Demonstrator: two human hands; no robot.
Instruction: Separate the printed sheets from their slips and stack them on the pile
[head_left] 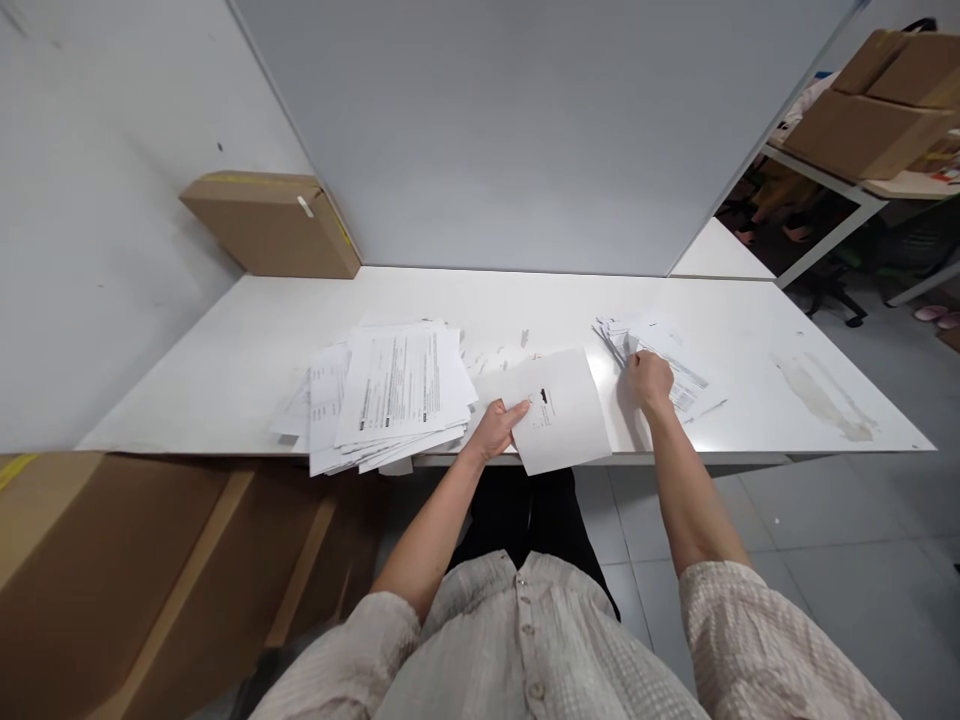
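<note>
A mostly white sheet of paper [574, 425] with a little print and a black mark is gripped at its left side by my left hand [496, 428], thumb on top. The sheet's lower edge reaches past the front of the table. My right hand [651, 380] is closed over a smaller, loose pile of printed papers [686, 385]. What its curled fingers hold, if anything, is hidden. Left of my left hand lies a thicker, uneven stack of printed sheets [401, 380], some jutting over the table's front edge.
The white table [540, 310] ends at a grey upright panel [510, 130]. A cardboard box [270, 225] stands at its back left corner. Large cardboard boxes [112, 560] sit below on the left. More boxes [870, 130] rest on another table at right.
</note>
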